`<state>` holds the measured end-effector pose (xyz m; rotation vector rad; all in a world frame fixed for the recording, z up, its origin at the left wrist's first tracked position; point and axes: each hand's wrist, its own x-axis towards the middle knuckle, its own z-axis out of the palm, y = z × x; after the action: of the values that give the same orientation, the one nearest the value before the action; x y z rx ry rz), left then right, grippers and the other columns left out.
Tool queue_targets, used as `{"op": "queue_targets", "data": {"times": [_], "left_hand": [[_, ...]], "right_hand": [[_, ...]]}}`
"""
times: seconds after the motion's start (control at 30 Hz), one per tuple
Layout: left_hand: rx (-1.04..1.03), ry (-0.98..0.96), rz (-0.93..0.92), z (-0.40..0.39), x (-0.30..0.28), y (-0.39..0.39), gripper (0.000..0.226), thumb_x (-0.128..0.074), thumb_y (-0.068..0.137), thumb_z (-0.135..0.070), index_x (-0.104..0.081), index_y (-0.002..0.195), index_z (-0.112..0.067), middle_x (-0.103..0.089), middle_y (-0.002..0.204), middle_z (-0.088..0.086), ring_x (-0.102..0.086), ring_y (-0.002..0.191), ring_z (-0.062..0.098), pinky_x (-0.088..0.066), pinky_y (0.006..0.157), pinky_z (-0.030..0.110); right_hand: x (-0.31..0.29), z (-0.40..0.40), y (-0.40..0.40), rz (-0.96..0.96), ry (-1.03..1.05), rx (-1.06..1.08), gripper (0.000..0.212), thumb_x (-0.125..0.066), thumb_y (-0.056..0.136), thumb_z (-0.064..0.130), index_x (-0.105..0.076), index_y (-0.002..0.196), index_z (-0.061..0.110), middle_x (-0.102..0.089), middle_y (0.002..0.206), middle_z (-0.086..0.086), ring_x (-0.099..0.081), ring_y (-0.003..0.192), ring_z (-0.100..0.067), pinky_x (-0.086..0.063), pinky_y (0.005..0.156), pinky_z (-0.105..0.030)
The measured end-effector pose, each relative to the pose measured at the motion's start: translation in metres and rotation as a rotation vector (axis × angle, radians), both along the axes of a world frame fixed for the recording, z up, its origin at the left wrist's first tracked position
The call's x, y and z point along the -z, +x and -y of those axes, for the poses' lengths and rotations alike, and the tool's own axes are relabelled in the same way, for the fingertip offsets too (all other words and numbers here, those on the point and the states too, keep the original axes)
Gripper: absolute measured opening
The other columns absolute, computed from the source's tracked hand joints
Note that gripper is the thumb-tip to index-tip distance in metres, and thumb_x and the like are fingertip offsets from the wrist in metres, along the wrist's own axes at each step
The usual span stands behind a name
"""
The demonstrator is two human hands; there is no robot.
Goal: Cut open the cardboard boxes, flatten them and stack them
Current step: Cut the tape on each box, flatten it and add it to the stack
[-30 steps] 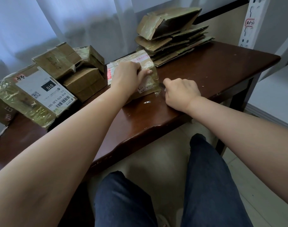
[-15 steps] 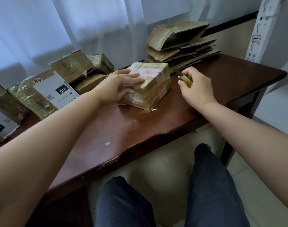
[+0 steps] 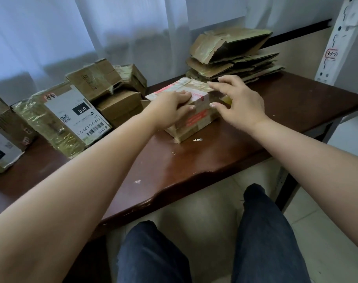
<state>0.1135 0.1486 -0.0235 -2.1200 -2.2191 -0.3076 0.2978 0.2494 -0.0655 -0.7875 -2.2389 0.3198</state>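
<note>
- Head view: taped box (image 3: 191, 115) under both hands on table (image 3: 194, 166), directly ahead of the knees.
- Left hand (image 3: 172, 108) pressed flat on box top, fingers straight and reaching to the near edge.
- Right hand (image 3: 238, 103) spread over the box's right end, fingers loosely extended, gripping nothing visible; a yellow patch (image 3: 228, 99) just beyond the fingers, possibly a cutter, too hidden to tell.
- Box apparently sealed: tape and red-printed labels across top and side, no flap seen lifted; contents not visible.
- Beyond the right hand, stack (image 3: 233, 58) of flattened cardboard at the table's far edge; topmost piece partly sprung open, showing a dark hollow inside.
- Left of the left hand, a cluster of whole boxes (image 3: 104, 88), all closed, some crumpled and taped; nothing of their insides shown.
- Further left, labelled box (image 3: 62, 119) marked 010, and another at the frame's edge (image 3: 2, 139).
- Judged progress: several boxes flattened and stacked, at least half a dozen left to open, one in hand, cutting of it not evident.
- Paper scraps (image 3: 197, 139) on the table just near of the box.
</note>
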Motion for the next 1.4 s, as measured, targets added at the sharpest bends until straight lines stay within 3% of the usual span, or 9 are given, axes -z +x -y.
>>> {"op": "queue_targets", "data": {"times": [0.1, 0.27, 0.5, 0.63, 0.83, 1.07, 1.2, 1.3, 1.4], "left_hand": [[0.097, -0.002, -0.011, 0.011, -0.001, -0.018, 0.047, -0.048, 0.1, -0.03, -0.045, 0.143, -0.009, -0.044, 0.148, 0.01, -0.038, 0.139, 0.024, -0.029, 0.115, 0.038], [0.064, 0.102, -0.166, 0.015, 0.009, -0.011, 0.046, -0.041, 0.103, -0.027, -0.041, 0.145, -0.01, -0.046, 0.147, 0.011, -0.045, 0.132, 0.03, -0.04, 0.102, 0.041], [0.121, 0.208, -0.136, 0.012, 0.011, -0.023, 0.041, -0.043, 0.101, -0.027, -0.051, 0.138, -0.012, -0.061, 0.13, 0.012, -0.057, 0.118, 0.033, -0.044, 0.091, 0.038], [0.132, 0.204, 0.006, 0.01, 0.001, -0.034, 0.043, -0.041, 0.097, -0.034, -0.055, 0.135, -0.02, -0.068, 0.12, 0.007, -0.063, 0.109, 0.027, -0.049, 0.089, 0.04], [0.115, 0.163, 0.173, -0.001, -0.011, -0.046, 0.033, -0.046, 0.101, -0.026, -0.06, 0.13, -0.017, -0.068, 0.116, -0.004, -0.059, 0.108, 0.006, -0.039, 0.088, 0.009], [0.07, 0.081, 0.403, -0.006, -0.025, -0.059, 0.031, -0.045, 0.102, -0.026, -0.067, 0.12, -0.012, -0.07, 0.107, -0.001, -0.063, 0.101, 0.008, -0.046, 0.095, 0.026], [0.001, 0.051, 0.449, -0.006, -0.027, -0.073, 0.039, -0.041, 0.103, -0.034, -0.065, 0.113, -0.005, -0.068, 0.102, 0.017, -0.061, 0.09, 0.016, -0.048, 0.093, 0.038], [0.044, 0.067, 0.356, -0.003, -0.023, -0.072, 0.038, -0.044, 0.102, -0.036, -0.06, 0.126, -0.012, -0.066, 0.113, 0.001, -0.06, 0.106, 0.014, -0.044, 0.094, 0.021], [0.146, 0.156, 0.219, 0.004, -0.019, -0.069, 0.072, -0.063, 0.079, -0.06, -0.052, 0.126, -0.008, -0.055, 0.116, -0.002, -0.051, 0.105, 0.007, -0.036, 0.086, 0.005]], "right_hand": [[0.005, 0.0, -0.007, 0.114, 0.099, -0.033, 0.061, -0.066, 0.084, 0.045, -0.042, 0.141, 0.04, -0.037, 0.146, 0.012, -0.061, 0.106, -0.023, -0.046, 0.079, -0.032], [0.013, 0.004, -0.024, 0.174, 0.24, -0.038, 0.062, -0.069, 0.082, 0.047, -0.046, 0.137, 0.034, -0.041, 0.141, 0.005, -0.064, 0.095, -0.031, -0.047, 0.068, -0.033], [0.015, -0.003, -0.033, 0.145, 0.353, -0.037, 0.058, -0.075, 0.077, 0.043, -0.054, 0.128, 0.025, -0.051, 0.13, -0.003, -0.065, 0.079, -0.036, -0.049, 0.056, -0.036], [0.009, -0.012, -0.035, 0.103, 0.401, -0.086, 0.056, -0.07, 0.08, 0.044, -0.052, 0.13, 0.029, -0.054, 0.127, 0.0, -0.066, 0.078, -0.034, -0.051, 0.055, -0.037], [-0.006, -0.022, -0.042, 0.131, 0.459, -0.059, 0.06, -0.069, 0.081, 0.045, -0.05, 0.135, 0.026, -0.056, 0.125, -0.002, -0.066, 0.079, -0.032, -0.039, 0.054, -0.029], [-0.008, -0.035, -0.059, 0.193, 0.751, 0.002, 0.05, -0.068, 0.084, 0.034, -0.058, 0.126, 0.01, -0.064, 0.117, -0.008, -0.065, 0.061, -0.025, -0.029, 0.043, -0.023], [-0.012, -0.048, -0.074, 0.134, 1.01, 0.004, 0.046, -0.072, 0.084, 0.026, -0.061, 0.123, 0.006, -0.069, 0.11, -0.007, -0.063, 0.055, -0.02, -0.035, 0.04, -0.022], [-0.015, -0.051, -0.072, 0.113, 1.08, -0.045, 0.043, -0.074, 0.08, 0.016, -0.064, 0.12, 0.004, -0.071, 0.105, -0.008, -0.064, 0.055, -0.02, -0.037, 0.038, -0.022], [-0.016, -0.051, -0.068, 0.111, 1.075, -0.088, 0.045, -0.075, 0.078, 0.012, -0.064, 0.121, 0.004, -0.071, 0.108, -0.009, -0.065, 0.055, -0.021, -0.037, 0.039, -0.021]]}}
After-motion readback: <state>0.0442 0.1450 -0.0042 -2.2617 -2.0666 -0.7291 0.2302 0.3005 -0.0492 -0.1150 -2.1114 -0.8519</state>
